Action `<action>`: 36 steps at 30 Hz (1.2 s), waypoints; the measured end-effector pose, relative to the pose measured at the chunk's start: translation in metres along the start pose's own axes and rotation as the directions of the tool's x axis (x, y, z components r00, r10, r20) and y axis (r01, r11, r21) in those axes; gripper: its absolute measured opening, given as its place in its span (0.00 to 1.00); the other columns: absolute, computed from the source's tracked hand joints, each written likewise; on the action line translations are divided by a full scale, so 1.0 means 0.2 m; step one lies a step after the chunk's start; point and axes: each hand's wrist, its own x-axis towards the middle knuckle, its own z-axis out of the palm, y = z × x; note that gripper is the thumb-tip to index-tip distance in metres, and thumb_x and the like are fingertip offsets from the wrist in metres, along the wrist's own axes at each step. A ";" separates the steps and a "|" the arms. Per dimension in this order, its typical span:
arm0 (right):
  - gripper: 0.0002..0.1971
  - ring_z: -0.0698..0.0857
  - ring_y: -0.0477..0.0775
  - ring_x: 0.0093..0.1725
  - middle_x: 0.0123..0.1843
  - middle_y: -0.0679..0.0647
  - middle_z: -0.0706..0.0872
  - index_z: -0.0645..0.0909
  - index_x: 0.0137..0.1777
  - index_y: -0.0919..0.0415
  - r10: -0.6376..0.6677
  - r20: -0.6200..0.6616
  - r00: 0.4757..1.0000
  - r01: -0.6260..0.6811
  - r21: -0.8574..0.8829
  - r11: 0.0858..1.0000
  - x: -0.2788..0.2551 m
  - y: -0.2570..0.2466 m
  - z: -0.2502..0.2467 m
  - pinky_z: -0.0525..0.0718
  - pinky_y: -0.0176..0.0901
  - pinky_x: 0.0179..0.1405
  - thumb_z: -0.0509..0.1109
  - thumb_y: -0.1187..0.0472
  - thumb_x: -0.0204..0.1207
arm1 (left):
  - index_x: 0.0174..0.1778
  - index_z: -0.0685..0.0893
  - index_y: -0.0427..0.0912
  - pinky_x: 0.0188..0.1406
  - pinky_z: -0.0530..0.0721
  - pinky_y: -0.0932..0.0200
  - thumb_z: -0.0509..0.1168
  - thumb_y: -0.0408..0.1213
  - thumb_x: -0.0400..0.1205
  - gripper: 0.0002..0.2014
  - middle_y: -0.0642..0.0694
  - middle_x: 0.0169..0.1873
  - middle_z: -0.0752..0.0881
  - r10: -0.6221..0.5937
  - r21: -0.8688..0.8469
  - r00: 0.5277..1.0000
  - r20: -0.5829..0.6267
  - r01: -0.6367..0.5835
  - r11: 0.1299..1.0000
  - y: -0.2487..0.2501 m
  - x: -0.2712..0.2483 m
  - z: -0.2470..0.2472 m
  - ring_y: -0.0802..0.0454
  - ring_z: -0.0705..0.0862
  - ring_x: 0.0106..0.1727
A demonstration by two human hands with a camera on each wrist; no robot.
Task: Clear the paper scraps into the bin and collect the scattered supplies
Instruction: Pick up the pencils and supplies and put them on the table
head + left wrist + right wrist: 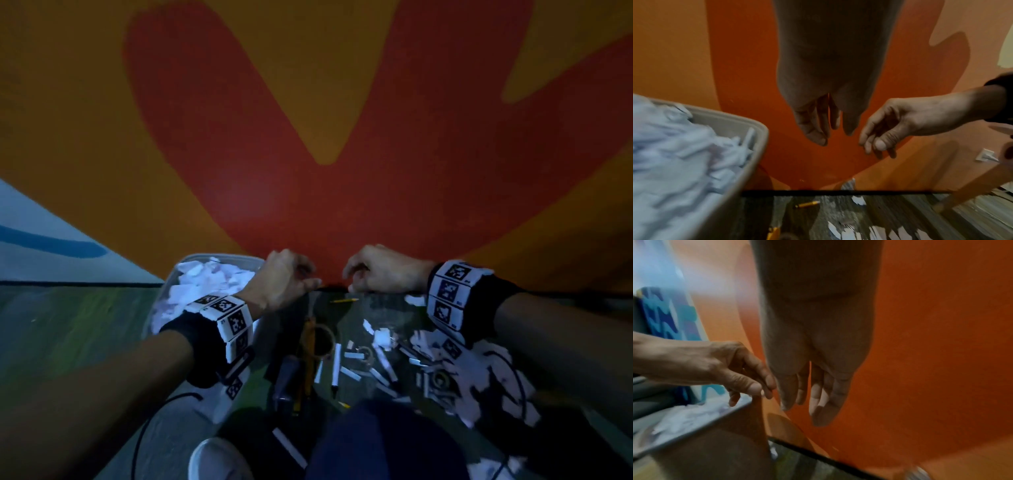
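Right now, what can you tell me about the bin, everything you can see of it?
The bin is a pale, plastic-looking tub with rounded corners and a thick rim. It stands on the floor by the orange wall, to the person's left. White paper scraps fill it nearly to the rim. The left hand hovers beside its right corner; contact cannot be told.

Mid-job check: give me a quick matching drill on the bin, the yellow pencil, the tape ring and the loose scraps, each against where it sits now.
Things:
1. bin
2. yellow pencil
3. tape ring
4. loose scraps

Places:
A. floor, under the right forearm
B. floor by the wall, below both hands
C. beside the left wrist, heaped with paper
D. floor, centre, among the markers

Pairs: 1-C, 2-B, 3-D, 4-A
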 end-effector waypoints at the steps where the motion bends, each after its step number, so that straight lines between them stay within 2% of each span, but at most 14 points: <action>1: 0.11 0.89 0.48 0.44 0.45 0.51 0.91 0.87 0.58 0.53 0.031 0.011 0.999 -0.032 0.017 0.999 -0.03 0.11 0.02 0.89 0.47 0.45 0.76 0.55 0.76 | 0.52 0.91 0.45 0.50 0.79 0.66 0.76 0.47 0.77 0.12 0.49 0.45 0.93 0.001 -0.007 1.000 0.030 -0.001 1.000 0.02 0.04 0.08 0.55 0.89 0.49; 4: 0.07 0.83 0.41 0.33 0.40 0.50 0.90 0.88 0.45 0.53 0.108 0.008 0.994 -0.109 0.072 0.991 -0.12 0.43 0.13 0.82 0.35 0.32 0.70 0.64 0.77 | 0.46 0.91 0.50 0.51 0.84 0.61 0.75 0.50 0.76 0.09 0.51 0.42 0.91 -0.019 -0.046 0.988 0.153 0.027 0.999 0.05 0.15 0.37 0.53 0.87 0.49; 6: 0.16 0.79 0.41 0.29 0.31 0.46 0.83 0.82 0.30 0.46 0.166 -0.023 0.986 -0.162 0.129 0.978 -0.16 0.62 0.23 0.78 0.37 0.33 0.70 0.65 0.76 | 0.46 0.91 0.48 0.48 0.81 0.65 0.75 0.47 0.77 0.08 0.48 0.42 0.91 -0.026 -0.075 0.975 0.218 0.043 0.996 0.05 0.23 0.56 0.53 0.88 0.48; 8: 0.18 0.81 0.40 0.29 0.28 0.45 0.83 0.80 0.26 0.46 0.236 -0.014 0.972 -0.231 0.156 0.960 -0.17 0.79 0.35 0.77 0.36 0.33 0.73 0.63 0.76 | 0.47 0.92 0.42 0.47 0.81 0.68 0.75 0.42 0.78 0.08 0.45 0.42 0.92 -0.038 -0.089 0.961 0.273 0.064 0.994 0.04 0.31 0.75 0.53 0.89 0.47; 10: 0.14 0.80 0.38 0.29 0.29 0.47 0.84 0.81 0.27 0.51 0.291 0.007 0.957 -0.289 0.145 0.946 -0.16 0.90 0.47 0.75 0.35 0.34 0.74 0.62 0.74 | 0.45 0.91 0.42 0.50 0.84 0.65 0.75 0.39 0.78 0.05 0.44 0.41 0.92 -0.066 -0.066 0.945 0.319 0.092 0.994 0.02 0.37 0.91 0.53 0.89 0.46; 14: 0.10 0.89 0.54 0.39 0.34 0.61 0.88 0.85 0.34 0.68 0.433 -0.004 0.901 -0.424 0.202 0.883 -0.07 1.07 0.75 0.81 0.43 0.38 0.73 0.62 0.73 | 0.37 0.89 0.52 0.51 0.88 0.50 0.74 0.42 0.77 0.03 0.43 0.43 0.91 -0.135 -0.032 0.925 0.355 0.156 0.987 -0.08 0.48 1.21 0.47 0.89 0.49; 16: 0.10 0.90 0.59 0.42 0.36 0.64 0.88 0.86 0.37 0.71 0.476 -0.031 0.879 -0.454 0.247 0.856 -0.02 1.09 0.86 0.83 0.47 0.40 0.74 0.62 0.72 | 0.41 0.91 0.48 0.50 0.87 0.50 0.75 0.46 0.78 0.07 0.43 0.45 0.91 -0.159 -0.041 0.925 0.346 0.184 0.982 -0.11 0.51 1.32 0.45 0.89 0.50; 18: 0.09 0.87 0.59 0.41 0.35 0.63 0.85 0.84 0.38 0.73 0.505 -0.079 0.859 -0.457 0.323 0.829 0.02 1.09 0.93 0.78 0.45 0.37 0.74 0.65 0.72 | 0.45 0.88 0.45 0.47 0.84 0.53 0.75 0.53 0.77 0.14 0.41 0.47 0.89 -0.211 -0.028 0.917 0.339 0.234 0.972 -0.14 0.53 1.42 0.42 0.87 0.51; 21: 0.07 0.87 0.59 0.40 0.33 0.59 0.85 0.84 0.33 0.66 0.533 -0.148 0.833 -0.439 0.408 0.800 0.09 1.10 1.01 0.80 0.44 0.39 0.73 0.68 0.72 | 0.49 0.81 0.45 0.49 0.84 0.46 0.78 0.61 0.69 0.26 0.39 0.53 0.85 -0.283 0.012 0.907 0.312 0.294 0.956 -0.15 0.54 1.53 0.36 0.83 0.57; 24: 0.08 0.89 0.63 0.40 0.33 0.61 0.88 0.85 0.32 0.66 0.528 -0.203 0.824 -0.401 0.448 0.799 0.14 1.13 1.09 0.87 0.57 0.41 0.66 0.68 0.69 | 0.65 0.77 0.44 0.62 0.79 0.41 0.78 0.58 0.70 0.34 0.41 0.65 0.74 -0.274 0.097 0.924 0.266 0.257 0.961 -0.14 0.51 1.61 0.35 0.72 0.69; 25: 0.09 0.88 0.64 0.40 0.32 0.60 0.87 0.85 0.31 0.65 0.521 -0.223 0.824 -0.384 0.456 0.803 0.15 1.13 1.10 0.87 0.57 0.40 0.65 0.67 0.69 | 0.65 0.77 0.44 0.63 0.78 0.41 0.78 0.54 0.71 0.31 0.41 0.66 0.72 -0.278 0.084 0.930 0.239 0.266 0.960 -0.14 0.52 1.63 0.36 0.70 0.70; 30: 0.09 0.89 0.67 0.41 0.37 0.68 0.89 0.88 0.40 0.67 0.570 -0.291 0.768 -0.382 0.506 0.773 0.17 1.10 1.09 0.87 0.56 0.41 0.68 0.65 0.77 | 0.51 0.86 0.43 0.64 0.79 0.45 0.78 0.44 0.74 0.14 0.42 0.60 0.76 -0.276 -0.062 0.943 0.188 0.292 0.954 -0.17 0.54 1.67 0.40 0.74 0.65; 34: 0.09 0.88 0.68 0.47 0.42 0.70 0.89 0.89 0.44 0.67 0.580 -0.337 0.742 -0.392 0.483 0.783 0.18 1.06 1.06 0.82 0.50 0.44 0.69 0.64 0.79 | 0.39 0.89 0.43 0.42 0.82 0.55 0.78 0.36 0.73 0.05 0.43 0.44 0.88 -0.261 -0.187 0.944 0.203 0.299 0.936 -0.19 0.55 1.65 0.44 0.87 0.50; 36: 0.08 0.88 0.65 0.45 0.41 0.67 0.90 0.89 0.43 0.66 0.580 -0.345 0.737 -0.371 0.511 0.775 0.20 1.07 1.05 0.82 0.47 0.44 0.68 0.66 0.78 | 0.34 0.86 0.44 0.40 0.82 0.57 0.78 0.31 0.73 0.07 0.44 0.38 0.89 -0.294 -0.298 0.942 0.163 0.331 0.895 -0.22 0.56 1.60 0.45 0.88 0.44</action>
